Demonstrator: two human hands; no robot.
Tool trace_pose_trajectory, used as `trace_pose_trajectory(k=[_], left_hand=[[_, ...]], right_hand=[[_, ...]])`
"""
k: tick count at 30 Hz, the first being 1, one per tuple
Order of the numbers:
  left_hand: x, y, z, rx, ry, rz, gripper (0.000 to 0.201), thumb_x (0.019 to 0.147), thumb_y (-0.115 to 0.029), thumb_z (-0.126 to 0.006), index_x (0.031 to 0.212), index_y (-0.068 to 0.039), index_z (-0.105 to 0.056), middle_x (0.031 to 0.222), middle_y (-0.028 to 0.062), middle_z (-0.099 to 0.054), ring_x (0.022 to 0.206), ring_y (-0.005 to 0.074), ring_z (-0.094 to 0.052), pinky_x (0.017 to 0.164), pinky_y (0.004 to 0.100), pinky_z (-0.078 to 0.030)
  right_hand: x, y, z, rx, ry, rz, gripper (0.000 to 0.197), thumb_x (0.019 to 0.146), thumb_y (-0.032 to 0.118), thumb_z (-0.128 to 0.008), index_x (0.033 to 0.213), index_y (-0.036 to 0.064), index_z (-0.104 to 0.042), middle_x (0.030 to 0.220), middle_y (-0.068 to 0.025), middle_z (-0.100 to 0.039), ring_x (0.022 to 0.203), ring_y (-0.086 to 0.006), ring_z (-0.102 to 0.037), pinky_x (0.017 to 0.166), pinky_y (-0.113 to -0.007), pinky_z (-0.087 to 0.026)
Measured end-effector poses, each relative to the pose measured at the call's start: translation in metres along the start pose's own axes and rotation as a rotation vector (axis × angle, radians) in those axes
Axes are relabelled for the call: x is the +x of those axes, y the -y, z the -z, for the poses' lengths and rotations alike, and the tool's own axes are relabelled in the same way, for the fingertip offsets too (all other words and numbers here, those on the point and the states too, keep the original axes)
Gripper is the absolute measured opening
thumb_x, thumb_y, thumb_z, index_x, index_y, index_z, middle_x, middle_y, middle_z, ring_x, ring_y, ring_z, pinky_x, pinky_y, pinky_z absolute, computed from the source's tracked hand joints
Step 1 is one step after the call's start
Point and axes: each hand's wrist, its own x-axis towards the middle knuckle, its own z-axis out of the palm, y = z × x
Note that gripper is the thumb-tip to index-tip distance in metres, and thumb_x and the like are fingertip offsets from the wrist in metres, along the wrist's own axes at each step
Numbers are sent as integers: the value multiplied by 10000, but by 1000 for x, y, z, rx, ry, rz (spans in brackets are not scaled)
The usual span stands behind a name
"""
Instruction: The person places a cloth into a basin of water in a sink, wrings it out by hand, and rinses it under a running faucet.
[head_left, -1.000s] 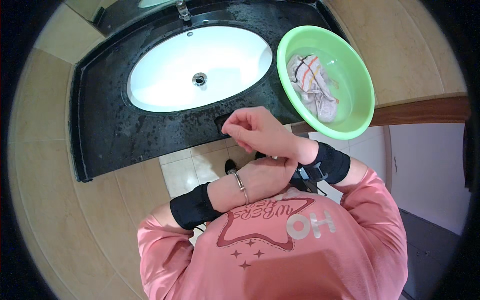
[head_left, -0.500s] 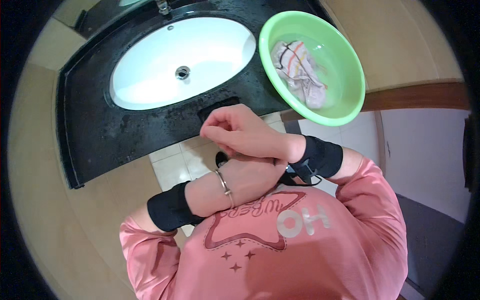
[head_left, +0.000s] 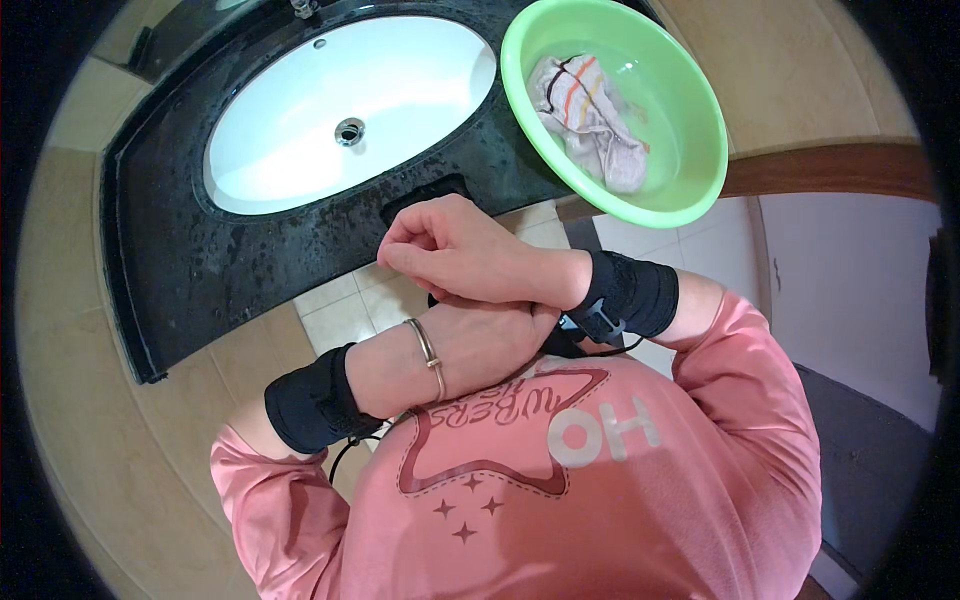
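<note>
A black, glossy stone countertop (head_left: 170,270), dotted with wet marks, carries two containers. Set into its middle is the smooth white oval sink (head_left: 250,140), with no objects lying in it. Toward its right end stands the round light-green basin (head_left: 700,90), its rim jutting past the front edge. The basin holds a little clear liquid and a crumpled, pale cloth (head_left: 595,125) with black, orange and yellow stripes, lying against the left wall.

The person's hands meet just off the front edge, wrists crossed. The right hand (head_left: 455,245) lies on top, fingers loosely curled toward the thumb; whether their tips touch cannot be told. The left hand (head_left: 490,340) passes beneath, its fingers hidden under the right wrist, so their grip cannot be told. They end close to the black fabric right armband (head_left: 645,295), which is fitted with a buckle (head_left: 600,318). A matching left armband (head_left: 315,400) circles the other forearm. A thin metal bracelet (head_left: 428,350) rings the left wrist. Smallest is the sink's round metal drain (head_left: 350,131).
</note>
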Motion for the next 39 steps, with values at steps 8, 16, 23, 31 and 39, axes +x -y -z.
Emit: trace_pose_trajectory(k=[8, 16, 23, 31, 39], left_hand=[[9, -5, -8, 77, -39, -53, 305, 771, -85, -456, 1037, 43, -537, 848, 180, -582, 779, 295, -600, 713, 361, -497], [0, 2, -33, 75, 130, -38, 277, 790, -96, -453, 1022, 34, -532, 849, 183, -583, 787, 281, -600, 719, 341, -495], [-27, 16, 10, -306, 301, 143, 262, 800, -85, -474, 1037, 24, -501, 878, 174, -577, 806, 309, -587, 738, 350, -488], [-117, 58, 63, -1512, 19, 548, 277, 789, -32, -412, 1063, -4, -439, 872, 95, -559, 705, 190, -628, 556, 283, -536], [-176, 72, 76, -1506, -438, 795, 235, 844, -72, -401, 1069, -23, -448, 702, 51, -537, 550, 159, -585, 470, 241, -495]], right_hand=[[-9, -9, 8, 5, 3, -8, 163, 846, 150, -566, 826, -9, -596, 585, 8, -516, 493, -43, -454, 443, -198, -374], [-7, -43, 1, -28, -23, -9, 168, 837, 155, -581, 827, -12, -594, 631, -7, -548, 533, -49, -478, 462, -211, -391], [-1, -3, 6, -92, 34, -120, 223, 847, 199, -575, 893, -20, -590, 699, -28, -589, 609, -75, -538, 544, -215, -444], [11, 20, -22, -725, 95, 378, 313, 759, 147, -670, 1061, 104, -600, 752, -73, -520, 610, -174, -562, 541, -274, -443], [65, 19, -65, -789, -280, 287, 147, 741, 153, -624, 804, 22, -603, 666, -148, -595, 615, -310, -595, 557, -368, -472]])
